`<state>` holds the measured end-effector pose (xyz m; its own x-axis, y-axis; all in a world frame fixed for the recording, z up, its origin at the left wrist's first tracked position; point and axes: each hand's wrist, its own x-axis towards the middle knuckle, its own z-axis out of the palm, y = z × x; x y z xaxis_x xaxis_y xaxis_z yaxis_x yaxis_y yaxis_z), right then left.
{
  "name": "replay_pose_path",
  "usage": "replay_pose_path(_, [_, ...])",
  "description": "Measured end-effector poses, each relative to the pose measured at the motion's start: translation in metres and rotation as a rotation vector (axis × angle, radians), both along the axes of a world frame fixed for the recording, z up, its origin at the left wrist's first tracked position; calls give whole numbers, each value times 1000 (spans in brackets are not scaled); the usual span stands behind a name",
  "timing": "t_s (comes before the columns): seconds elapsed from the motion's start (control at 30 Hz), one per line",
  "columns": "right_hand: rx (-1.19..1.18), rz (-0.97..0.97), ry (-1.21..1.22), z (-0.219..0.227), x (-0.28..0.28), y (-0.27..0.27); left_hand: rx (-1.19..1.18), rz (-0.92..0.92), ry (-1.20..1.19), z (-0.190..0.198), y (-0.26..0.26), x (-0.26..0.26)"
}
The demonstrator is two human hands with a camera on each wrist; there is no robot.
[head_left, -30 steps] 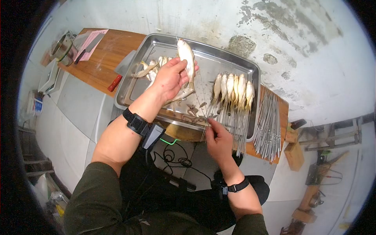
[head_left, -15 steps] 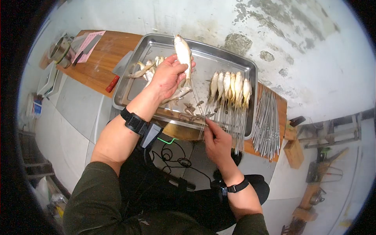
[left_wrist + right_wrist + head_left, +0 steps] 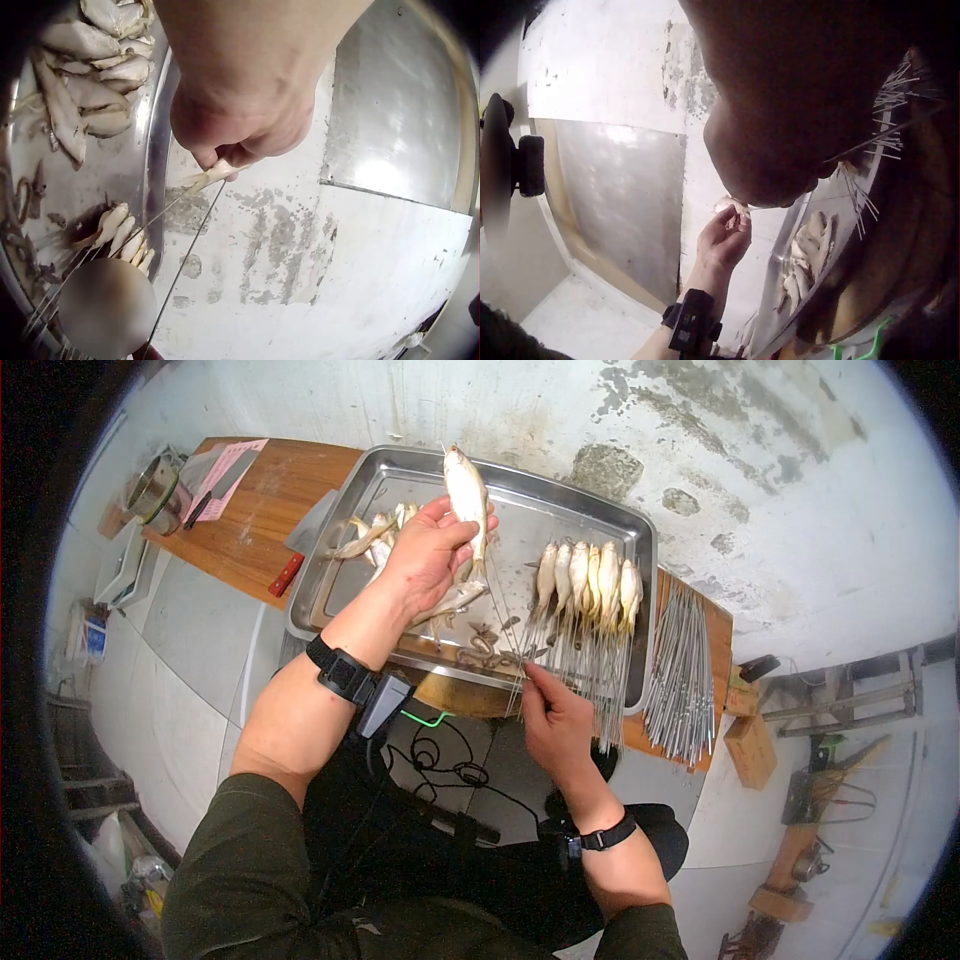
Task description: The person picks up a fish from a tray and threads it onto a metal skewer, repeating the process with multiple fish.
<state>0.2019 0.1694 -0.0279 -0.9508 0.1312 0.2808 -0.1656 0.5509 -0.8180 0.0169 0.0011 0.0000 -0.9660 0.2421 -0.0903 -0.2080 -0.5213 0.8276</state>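
Evidently, the two hands work in line across the metal tray (image 3: pixel 649 550). The left hand (image 3: pixel 425 563), above the tray's left half, holds a fish (image 3: pixel 466 488) with the thumb laid along its flank and the fingers behind, its head away from the person; that grip probably steadies the soft body and leaves the tail facing the other hand. The right hand (image 3: pixel 558 718), at the tray's near edge, has its fingers drawn narrow, thumb and forefinger pinching a thin metal rod (image 3: pixel 504 608) by its near end, perhaps so that its length stays straight.

In the tray's right part, skewered fish (image 3: pixel 594 588) lie side by side, rods towards the person, likely to keep them from tangling. Loose fish (image 3: pixel 372 546) lie in its left part, and a bundle of rods (image 3: pixel 682 678) sits just beside its right end.

The left forearm and hand cover some of the loose fish. Whether the rod enters the held fish cannot be told; the right wrist view is dark there, and a blurred disc masks part of the left wrist view.
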Motion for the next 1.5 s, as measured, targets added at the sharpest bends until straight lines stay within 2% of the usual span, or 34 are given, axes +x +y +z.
replay_pose_path(0.2, [-35,8,-99,9,0,-1,6,0,-7,2,0,-1])
replay_pose_path(0.43, [-6,13,-61,3,-1,3,17,-16,-3,3,-1,-1])
replay_pose_path(0.5, [75,27,-13,5,-2,5,15,-23,6,3,-1,-1])
replay_pose_path(0.7, [62,6,-60,12,-2,5,8,-21,0,6,4,5])
replay_pose_path(0.93, [12,2,-3,-16,-2,-5,-33,-61,-27,0,5,4])
replay_pose_path(0.97, [29,-5,-66,-18,-3,-6,-33,-62,-27,-1,5,3])
replay_pose_path(1.03, [45,-13,-129,-18,-3,-8,31,-70,-36,-3,4,1])
replay_pose_path(1.3, [56,-25,-1,-23,-10,-16,-29,-45,-40,-5,5,4])
replay_pose_path(1.37, [68,-29,6,-28,-11,-19,-36,-70,-30,-7,4,3])
replay_pose_path(1.5, [53,-29,-33,-25,-12,-24,-24,-6,-31,-7,5,2])
